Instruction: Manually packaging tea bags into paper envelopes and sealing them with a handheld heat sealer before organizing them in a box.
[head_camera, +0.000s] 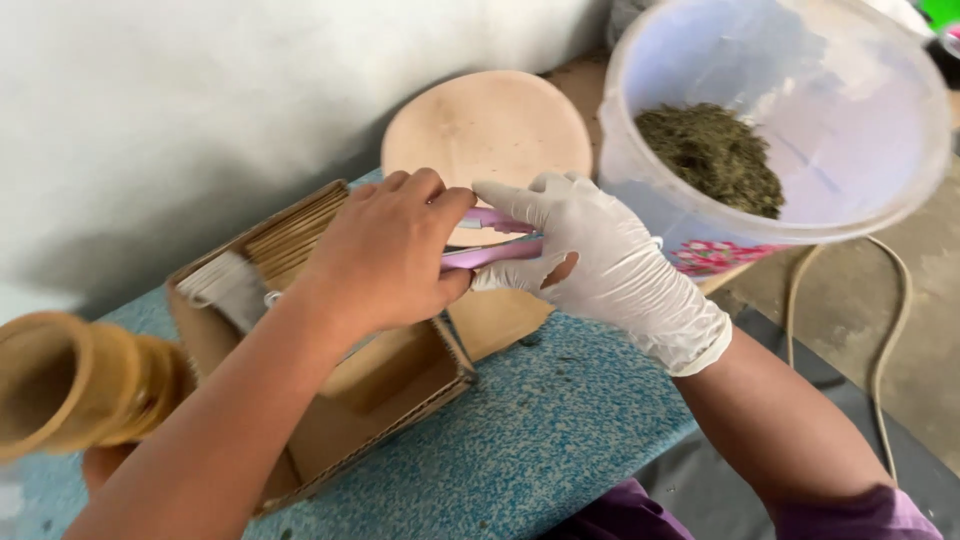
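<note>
My bare left hand (385, 250) and my right hand (600, 265), which wears a white glove, meet over the middle of the table. Both grip a pink tool (490, 250), apparently scissors with pink handles. The left hand covers one end of it and the gloved fingers pinch the other. Just below the hands lies an open cardboard box (370, 400) with a row of thin brown sheets (295, 235) stacked on edge at its far end.
A translucent plastic bucket (880, 130) at the right holds dry green-brown crumbled plant matter (715, 155). A round tan board (490, 125) lies behind the hands. A stack of tan cones (75, 385) sits at the left edge. A cord (890, 330) runs on the floor. The tabletop (550, 420) is speckled blue.
</note>
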